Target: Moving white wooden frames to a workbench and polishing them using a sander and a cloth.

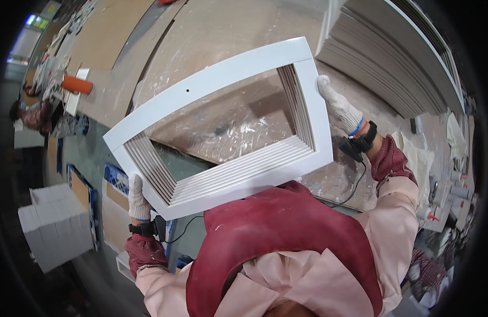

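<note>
Grasping white frame [241,171] with left hand [137,198] at near left, right hand [339,105] at far right; already joined all round, raised above worktable [244,26]; cannot tell what remains

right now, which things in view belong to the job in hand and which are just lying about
In the job:
white frame with ridged inner sides
left hand, gloved, at its lower-left edge
right hand, gloved, at its right edge

Apparently just lying about:
orange cylinder
white stack, left
layered stack, upper right (link unclear)
</note>
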A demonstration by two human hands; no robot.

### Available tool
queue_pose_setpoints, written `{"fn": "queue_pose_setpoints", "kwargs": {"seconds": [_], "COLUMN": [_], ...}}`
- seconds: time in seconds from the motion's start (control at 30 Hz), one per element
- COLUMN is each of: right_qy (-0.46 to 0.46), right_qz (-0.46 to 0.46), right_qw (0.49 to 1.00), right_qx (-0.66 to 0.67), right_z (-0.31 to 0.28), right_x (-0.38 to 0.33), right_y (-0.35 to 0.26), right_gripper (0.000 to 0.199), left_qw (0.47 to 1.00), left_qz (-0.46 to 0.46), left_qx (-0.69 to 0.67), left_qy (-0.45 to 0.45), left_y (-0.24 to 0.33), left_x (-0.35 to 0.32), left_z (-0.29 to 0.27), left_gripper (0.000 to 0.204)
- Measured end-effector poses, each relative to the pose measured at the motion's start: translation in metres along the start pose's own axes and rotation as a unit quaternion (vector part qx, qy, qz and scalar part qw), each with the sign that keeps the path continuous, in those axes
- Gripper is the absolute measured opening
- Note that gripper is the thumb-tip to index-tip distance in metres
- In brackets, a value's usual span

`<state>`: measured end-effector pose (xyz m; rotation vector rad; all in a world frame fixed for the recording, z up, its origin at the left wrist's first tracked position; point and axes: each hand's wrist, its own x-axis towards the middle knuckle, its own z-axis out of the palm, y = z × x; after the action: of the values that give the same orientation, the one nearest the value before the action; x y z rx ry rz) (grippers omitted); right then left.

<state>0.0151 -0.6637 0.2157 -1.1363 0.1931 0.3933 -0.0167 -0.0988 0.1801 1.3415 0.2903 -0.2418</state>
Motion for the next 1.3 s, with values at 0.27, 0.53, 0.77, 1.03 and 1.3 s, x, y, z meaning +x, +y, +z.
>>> {"fn": "queue_pose_setpoints", "kwargs": {"seconds": [0.27,0.53,0.77,1.03,1.3], "right_qy": [-0.084,-0.063,-0.109,-0.167,-0.282], "right_qz": [0.020,0.077,0.088,0.077,0.095], "right_qw": [0.987,0.990,0.988,0.968,0.932], "right_qx": [-0.136,-0.104,-0.067,-0.171,-0.205], "right_z": [0.017,0.034,0.083,0.182,0.230], "right_x": [0.004,0.012,0.003,-0.055,-0.095], "right_y": [0.008,0.035,0.025,0.015,-0.009], "right_gripper": [0.072,0.062,0.068,0.073,0.071], "left_qw": [0.993,0.981,0.964,0.952,0.924], "left_qz": [-0.044,-0.039,-0.006,0.061,0.060], "left_qx": [0.000,-0.115,-0.140,-0.176,-0.160], "left_qy": [0.111,0.149,0.226,0.242,0.343], "left_y": [-0.027,-0.083,-0.082,-0.098,-0.084], "left_x": [-0.082,-0.182,-0.249,-0.363,-0.492], "left_z": [-0.003,-0.017,0.017,0.018,0.074], "left_gripper": [0.068,0.058,0.053,0.060,0.068]}}
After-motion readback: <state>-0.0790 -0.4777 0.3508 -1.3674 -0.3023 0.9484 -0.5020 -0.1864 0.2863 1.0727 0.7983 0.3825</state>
